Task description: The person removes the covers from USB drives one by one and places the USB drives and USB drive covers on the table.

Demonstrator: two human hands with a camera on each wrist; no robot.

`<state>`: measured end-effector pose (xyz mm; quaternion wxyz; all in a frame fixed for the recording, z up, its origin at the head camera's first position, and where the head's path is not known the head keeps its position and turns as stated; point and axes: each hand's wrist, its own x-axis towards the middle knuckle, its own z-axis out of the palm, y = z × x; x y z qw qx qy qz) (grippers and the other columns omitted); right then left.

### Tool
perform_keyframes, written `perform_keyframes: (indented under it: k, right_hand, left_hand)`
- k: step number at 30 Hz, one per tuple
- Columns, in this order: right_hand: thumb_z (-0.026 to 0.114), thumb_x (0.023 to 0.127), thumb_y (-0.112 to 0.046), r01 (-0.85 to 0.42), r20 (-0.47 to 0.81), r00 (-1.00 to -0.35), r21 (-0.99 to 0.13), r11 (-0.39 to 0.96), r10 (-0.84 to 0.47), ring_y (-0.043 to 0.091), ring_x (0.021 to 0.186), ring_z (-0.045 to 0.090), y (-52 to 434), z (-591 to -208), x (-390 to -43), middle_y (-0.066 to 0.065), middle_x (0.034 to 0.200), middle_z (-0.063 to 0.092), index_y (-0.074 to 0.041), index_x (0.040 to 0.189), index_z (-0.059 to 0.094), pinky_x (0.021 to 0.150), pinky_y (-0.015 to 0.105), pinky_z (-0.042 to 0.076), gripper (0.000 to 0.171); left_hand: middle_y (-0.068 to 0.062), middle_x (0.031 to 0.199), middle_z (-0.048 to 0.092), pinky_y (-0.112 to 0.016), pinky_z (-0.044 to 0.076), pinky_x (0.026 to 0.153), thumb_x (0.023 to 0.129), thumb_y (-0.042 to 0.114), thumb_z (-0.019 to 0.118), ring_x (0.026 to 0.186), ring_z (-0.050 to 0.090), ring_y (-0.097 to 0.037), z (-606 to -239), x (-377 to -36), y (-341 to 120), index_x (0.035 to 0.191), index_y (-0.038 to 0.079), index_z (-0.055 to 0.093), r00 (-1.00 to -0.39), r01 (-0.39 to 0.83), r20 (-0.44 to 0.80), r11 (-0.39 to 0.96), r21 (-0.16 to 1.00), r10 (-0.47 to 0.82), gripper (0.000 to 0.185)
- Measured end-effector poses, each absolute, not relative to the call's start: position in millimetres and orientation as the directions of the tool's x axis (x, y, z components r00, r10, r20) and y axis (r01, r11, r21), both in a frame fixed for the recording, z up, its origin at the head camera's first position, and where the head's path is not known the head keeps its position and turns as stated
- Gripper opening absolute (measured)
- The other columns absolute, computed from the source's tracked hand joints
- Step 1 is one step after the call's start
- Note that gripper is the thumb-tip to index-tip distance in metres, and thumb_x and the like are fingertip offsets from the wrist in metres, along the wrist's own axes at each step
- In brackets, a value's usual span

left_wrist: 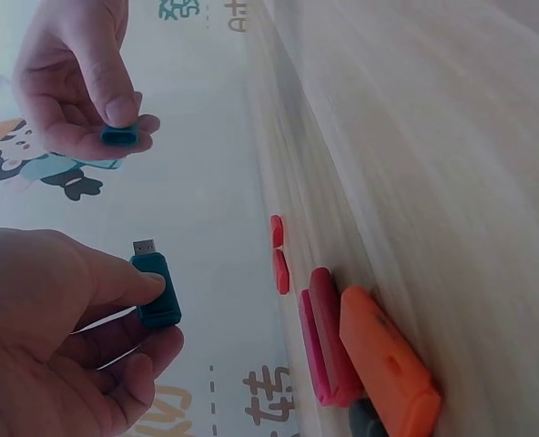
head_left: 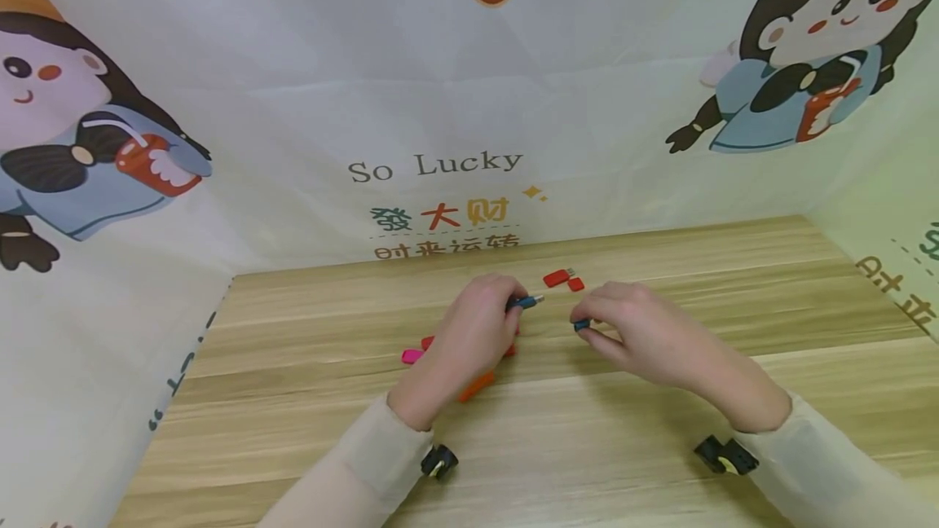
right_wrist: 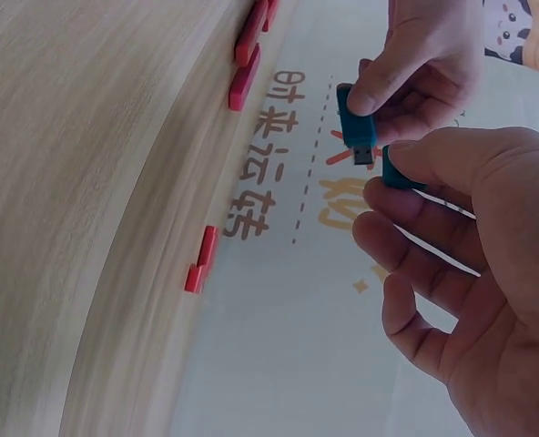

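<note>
Two hands: both hang just above the wooden table (head_left: 660, 430), near its far edge, well apart from the left, right and near edges.
Left hand (head_left: 469, 341): thumb and fingers pinch the blue USB stick (head_left: 524, 302), whose bare metal plug points toward the right hand.
Right hand (head_left: 645, 332): thumb and forefinger pinch the small blue cap (head_left: 582, 323); the other fingers curl loosely beneath.
Gap: stick and cap are near each other but apart, with open air between plug and cap.
Beyond the hands: a red stick (head_left: 556, 278) and its red cap (head_left: 575, 284) lie just beside each other on the table, between the hands and the printed backdrop (head_left: 440, 104).
Under the left hand: an orange stick (head_left: 477, 386) and a pink stick (head_left: 412, 356) lie on the wood, partly hidden by the hand.
Open room: bare wood stretches right of the right hand and toward the near edge by both sleeves.
</note>
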<state>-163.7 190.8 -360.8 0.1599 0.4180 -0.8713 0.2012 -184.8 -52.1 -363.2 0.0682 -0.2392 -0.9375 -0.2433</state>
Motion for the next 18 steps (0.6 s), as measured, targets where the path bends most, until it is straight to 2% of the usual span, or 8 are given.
perform_keyframes:
  k: [11, 18]
  right_hand:
    - [0.086, 0.087, -0.003, -0.801, 0.464, -0.582, -0.186, 0.569, -0.668, 0.013, 0.087, 0.069, 198, -356, -158, -0.003, 0.097, 0.071, -0.009, 0.101, 0.078, 0.076, 0.033, 0.06, 0.017]
    - [0.087, 0.087, -0.002, -0.786, 0.436, -0.606, -0.198, 0.586, -0.665, 0.014, 0.088, 0.07, 202, -353, -155, -0.003, 0.099, 0.073, -0.01, 0.102, 0.078, 0.077, 0.034, 0.061, 0.019]
  left_hand:
    - [-0.003, 0.108, 0.068, -0.033, 0.057, 0.091, 0.103, 0.011, 0.071, 0.095, 0.064, -0.017, -366, -201, -33, 0.108, 0.007, 0.075, -0.897, 0.442, 0.179, 0.79, 0.425, 0.405, 0.007]
    - [-0.003, 0.106, 0.068, -0.031, 0.056, 0.09, 0.103, 0.012, 0.071, 0.096, 0.063, -0.018, -368, -211, -20, 0.108, 0.007, 0.076, -0.894, 0.445, 0.149, 0.803, 0.396, 0.422, 0.009]
